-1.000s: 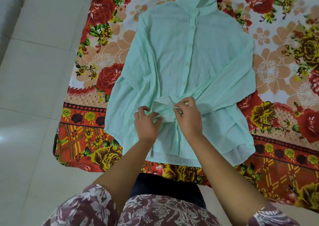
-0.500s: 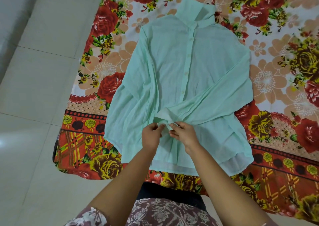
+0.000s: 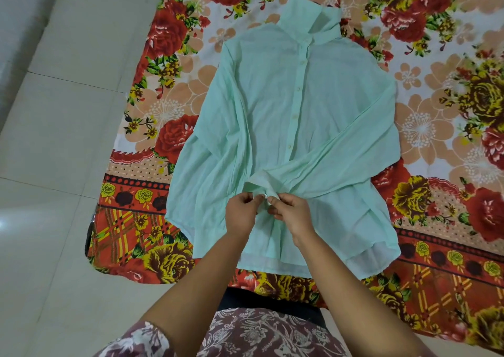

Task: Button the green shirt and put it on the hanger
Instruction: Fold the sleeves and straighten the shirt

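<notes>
The green shirt (image 3: pixel 272 111) lies flat on the floral bedsheet (image 3: pixel 163 105), front seemingly buttoned, while left hand (image 3: pixel 241 216) and right hand (image 3: pixel 294 216) pinch a sleeve cuff (image 3: pixel 259 183) at its button (image 3: pixel 265 196); hanging remains undone.

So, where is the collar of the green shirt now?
In the head view the collar lies at top centre, at the far end of the green shirt from the person, on the floral sheet.
</notes>
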